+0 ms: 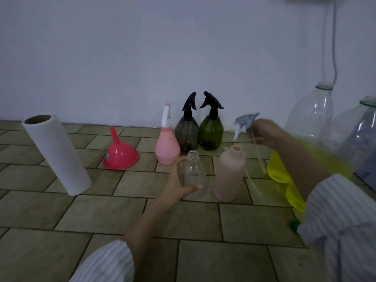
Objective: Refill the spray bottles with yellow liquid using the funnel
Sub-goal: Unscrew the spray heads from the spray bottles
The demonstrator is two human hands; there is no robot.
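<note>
Two large clear jugs [311, 112] stand beyond the right hand [264, 133], and a paper towel roll [57, 153] leans far to the left of the left hand [175, 186]. The left hand grips a clear capless bottle [193, 171] upright on the tiled floor [101, 210], a pale pink open bottle [230, 171] just to its right. The right hand pinches a grey spray head [244, 123] raised above that pink bottle, and the red funnel [120, 153] sits mouth-down to the left, beyond the left hand.
</note>
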